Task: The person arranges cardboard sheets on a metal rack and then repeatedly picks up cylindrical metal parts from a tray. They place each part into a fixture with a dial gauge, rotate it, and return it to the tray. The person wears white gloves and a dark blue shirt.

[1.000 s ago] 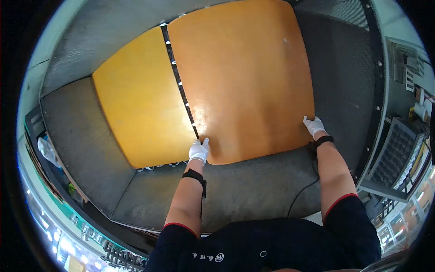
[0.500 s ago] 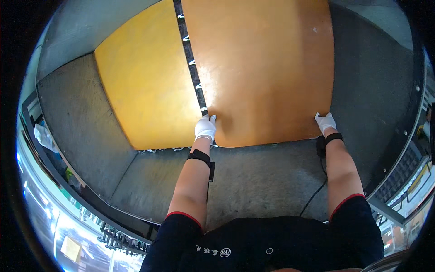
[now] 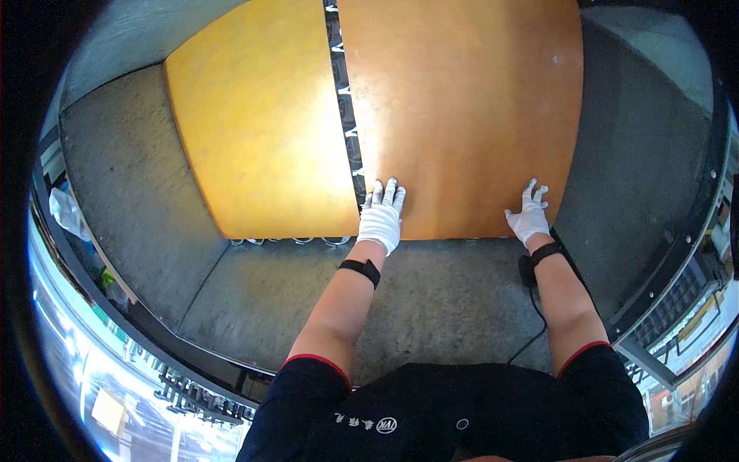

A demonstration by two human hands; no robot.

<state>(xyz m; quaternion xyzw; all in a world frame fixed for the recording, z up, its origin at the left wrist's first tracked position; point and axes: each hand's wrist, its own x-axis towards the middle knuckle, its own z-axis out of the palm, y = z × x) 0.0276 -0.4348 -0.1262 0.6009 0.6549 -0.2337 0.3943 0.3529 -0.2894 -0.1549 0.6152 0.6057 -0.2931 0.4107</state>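
A large orange-brown board [image 3: 469, 108] lies flat over dark pieces with white loops, which show in the gap and along the near edge. Beside it on the left is a yellow board [image 3: 262, 131]. My left hand [image 3: 382, 215], in a white glove, rests with fingers spread on the orange-brown board's near left corner, by the gap. Near the right corner of the same board, my right hand [image 3: 530, 214], also gloved, has its fingers apart over the surface. Neither hand grips anything. A black strap [image 3: 360, 269] is round each wrist.
The boards sit in a grey bin-like enclosure with a left wall [image 3: 138, 169] and a right wall [image 3: 647, 169]. A black cable [image 3: 531, 339] runs from my right wrist across the grey near surface [image 3: 446, 308]. A white plastic bag [image 3: 68, 212] is outside at left.
Both hands have let go of the orange-brown board's near edge and opened out on its top. My left hand has shifted right, and my right hand slightly left.
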